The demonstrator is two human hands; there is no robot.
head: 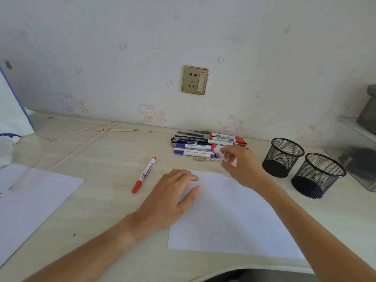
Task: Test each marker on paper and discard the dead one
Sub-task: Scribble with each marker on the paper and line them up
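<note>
Pinching a red-capped marker (218, 153) between right-hand fingers (228, 152) above the pile (195, 145).

Pale beige wood-grain desk (105, 200). Plain white paper sheet (230, 216); second white sheet (30, 200) at left with red marks at its edge. White-barrelled marker with red cap and red end (144, 175). Pile of markers (201, 145): red, blue, black caps. Two black wire-mesh cups (282, 157) (317, 175). White wallpaper with faint pink cartoon-cat prints (147, 112). Gold-toned wall socket (195, 80). Pink cord (67, 151).
</note>
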